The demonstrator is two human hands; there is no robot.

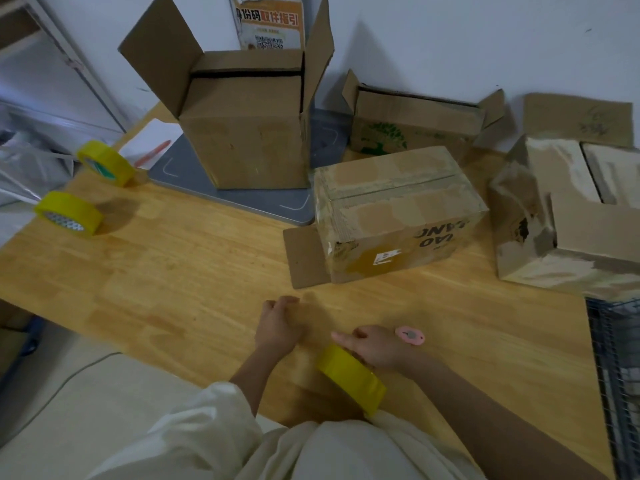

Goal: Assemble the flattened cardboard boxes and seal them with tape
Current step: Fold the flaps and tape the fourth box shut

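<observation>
My right hand holds a yellow tape roll at the near edge of the bench, fingers curled over the roll's far rim with the forefinger pointing left. The roll stands tilted on edge, its near side close to my white sleeve. My left hand rests on the bench just left of the roll, fingers loosely curled in; whether it pinches a strip of tape I cannot tell, though a faint glossy band seems to run from it toward the roll. A small pink cutter lies on the wood just beyond my right wrist, right of the roll.

Farther out, beyond the roll and a little right, sits a closed box with its top seam taped and one end flap lying open flat on the bench toward the left. Well right of it is a worn box with peeled patches, its top partly open. Beyond the roll and slightly left, a tall box stands upright on a grey pad, its top flaps raised. Behind the closed box, against the wall, a box with a green tree print stands open.

Far left of the roll, two more yellow rolls lie near the bench's left edge: the nearer one and the farther one, apart from each other.
</observation>
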